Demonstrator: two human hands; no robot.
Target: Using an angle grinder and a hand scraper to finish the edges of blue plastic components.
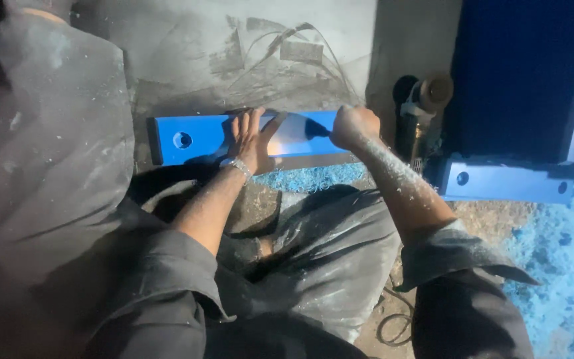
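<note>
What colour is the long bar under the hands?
Bright blue, with a scraped bare patch; the bar shows best in the head view.

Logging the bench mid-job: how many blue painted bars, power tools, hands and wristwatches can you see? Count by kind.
Blue painted bars: 2, one under the hands, one to the right
Angle grinders: 1, lying between the bars
Hands: 2, left hand flat on the bar, right hand closed in a fist on it
Wristwatches: 1, on the left wrist
Total: 6
</note>
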